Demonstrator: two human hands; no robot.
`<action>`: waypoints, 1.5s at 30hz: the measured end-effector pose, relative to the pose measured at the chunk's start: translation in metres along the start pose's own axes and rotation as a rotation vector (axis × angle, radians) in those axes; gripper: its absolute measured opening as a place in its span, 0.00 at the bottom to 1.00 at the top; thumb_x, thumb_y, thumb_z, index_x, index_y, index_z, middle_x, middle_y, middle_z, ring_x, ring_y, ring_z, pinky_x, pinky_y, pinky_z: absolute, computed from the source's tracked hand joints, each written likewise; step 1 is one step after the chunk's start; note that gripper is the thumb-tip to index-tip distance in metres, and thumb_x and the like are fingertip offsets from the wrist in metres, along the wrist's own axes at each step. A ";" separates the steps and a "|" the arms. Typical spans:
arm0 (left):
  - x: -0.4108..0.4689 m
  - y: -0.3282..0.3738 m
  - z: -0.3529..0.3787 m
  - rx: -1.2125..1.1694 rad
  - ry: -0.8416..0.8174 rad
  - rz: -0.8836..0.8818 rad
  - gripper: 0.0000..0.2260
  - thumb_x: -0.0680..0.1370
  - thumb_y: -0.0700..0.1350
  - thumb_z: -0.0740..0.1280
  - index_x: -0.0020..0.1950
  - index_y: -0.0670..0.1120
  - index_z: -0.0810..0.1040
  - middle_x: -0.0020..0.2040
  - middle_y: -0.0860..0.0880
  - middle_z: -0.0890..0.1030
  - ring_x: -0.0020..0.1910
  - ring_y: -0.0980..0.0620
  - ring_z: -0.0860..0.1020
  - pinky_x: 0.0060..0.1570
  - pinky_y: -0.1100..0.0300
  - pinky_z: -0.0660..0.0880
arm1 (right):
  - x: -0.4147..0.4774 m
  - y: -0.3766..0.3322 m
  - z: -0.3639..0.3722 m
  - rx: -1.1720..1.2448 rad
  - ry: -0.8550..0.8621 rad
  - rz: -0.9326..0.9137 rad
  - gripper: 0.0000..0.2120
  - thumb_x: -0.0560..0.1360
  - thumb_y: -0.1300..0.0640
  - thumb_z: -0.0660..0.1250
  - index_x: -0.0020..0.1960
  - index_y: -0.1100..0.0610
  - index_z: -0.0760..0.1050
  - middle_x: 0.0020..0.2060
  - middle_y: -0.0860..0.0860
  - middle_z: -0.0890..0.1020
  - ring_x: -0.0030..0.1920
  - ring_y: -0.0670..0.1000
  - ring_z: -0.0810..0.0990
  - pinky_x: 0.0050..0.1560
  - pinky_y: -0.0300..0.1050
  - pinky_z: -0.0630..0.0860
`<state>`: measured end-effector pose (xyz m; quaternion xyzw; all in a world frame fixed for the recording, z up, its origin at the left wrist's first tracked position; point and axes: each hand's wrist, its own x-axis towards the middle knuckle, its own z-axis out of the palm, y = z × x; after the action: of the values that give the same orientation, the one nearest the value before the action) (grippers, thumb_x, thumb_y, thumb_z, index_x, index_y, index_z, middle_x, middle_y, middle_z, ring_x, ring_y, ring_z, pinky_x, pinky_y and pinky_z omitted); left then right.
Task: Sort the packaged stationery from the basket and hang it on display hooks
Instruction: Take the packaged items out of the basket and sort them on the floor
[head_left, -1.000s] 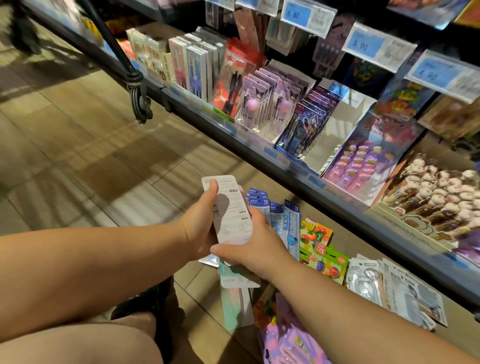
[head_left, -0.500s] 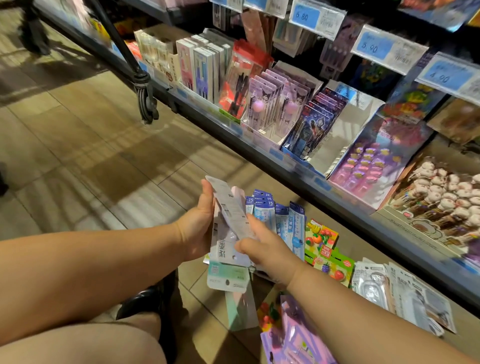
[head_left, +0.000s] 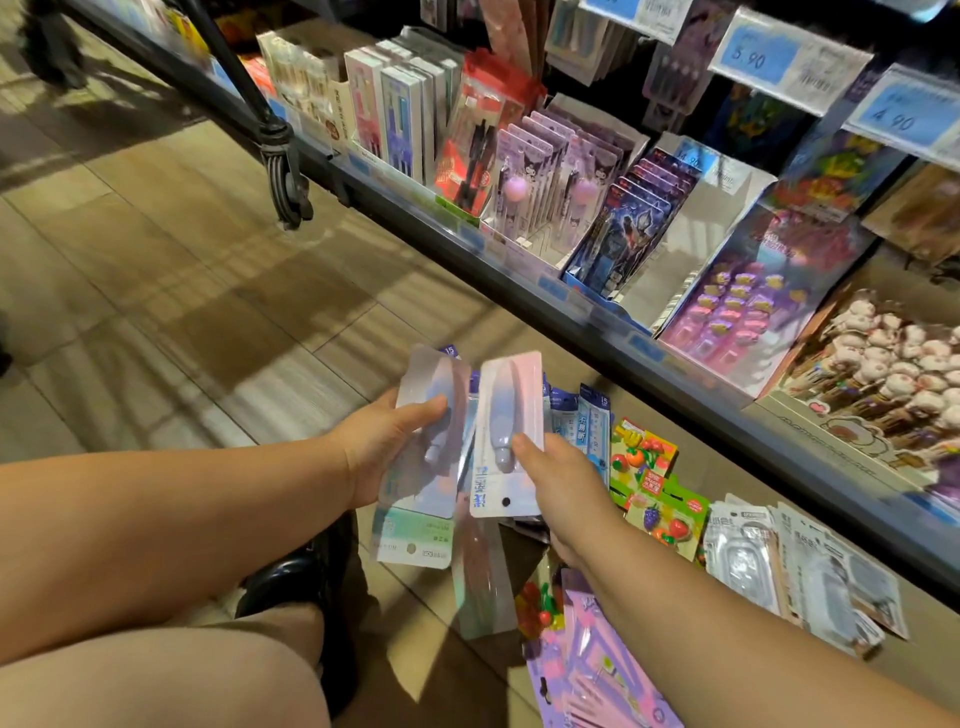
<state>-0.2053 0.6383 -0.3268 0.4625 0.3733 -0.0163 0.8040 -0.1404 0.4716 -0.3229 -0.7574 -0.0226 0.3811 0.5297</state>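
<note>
The pink pack (head_left: 511, 395) is in my right hand (head_left: 561, 488): the thumb presses on its front and the grip is closed round its lower part. Just beside it, my left hand (head_left: 379, 447) holds a silvery pack (head_left: 431, 374) in the same closed grip, and a green pack (head_left: 413, 538) shows below it. Both packs are above the floor (head_left: 156, 286), where blue packs (head_left: 592, 421) and fruit packs (head_left: 644, 457) lie before the shelf (head_left: 519, 270).

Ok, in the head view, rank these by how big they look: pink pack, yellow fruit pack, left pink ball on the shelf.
1. pink pack, though it is held nearest the camera.
2. yellow fruit pack.
3. left pink ball, clearly smallest, but farthest away.
</note>
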 end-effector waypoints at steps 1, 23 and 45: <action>0.001 -0.001 -0.004 0.012 0.044 -0.001 0.05 0.80 0.41 0.65 0.54 0.49 0.75 0.36 0.48 0.84 0.37 0.48 0.81 0.36 0.55 0.78 | 0.005 0.011 -0.002 -0.006 0.024 0.034 0.06 0.81 0.55 0.60 0.49 0.54 0.75 0.44 0.52 0.81 0.45 0.53 0.81 0.47 0.48 0.79; -0.007 -0.019 0.010 0.169 0.036 -0.080 0.19 0.75 0.41 0.71 0.65 0.43 0.73 0.49 0.39 0.82 0.42 0.41 0.80 0.43 0.47 0.79 | 0.002 0.028 0.025 0.027 -0.205 0.057 0.09 0.76 0.56 0.70 0.52 0.56 0.72 0.41 0.53 0.82 0.35 0.45 0.80 0.37 0.41 0.74; -0.015 -0.004 0.010 0.113 0.284 -0.159 0.11 0.82 0.46 0.61 0.41 0.43 0.73 0.33 0.44 0.74 0.31 0.47 0.72 0.33 0.58 0.69 | 0.013 0.063 -0.010 -0.618 0.106 0.104 0.17 0.79 0.55 0.63 0.68 0.52 0.68 0.65 0.53 0.70 0.55 0.53 0.74 0.49 0.41 0.68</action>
<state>-0.2118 0.6239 -0.3174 0.4734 0.5172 -0.0353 0.7122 -0.1490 0.4420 -0.3805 -0.9016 -0.0709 0.3425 0.2546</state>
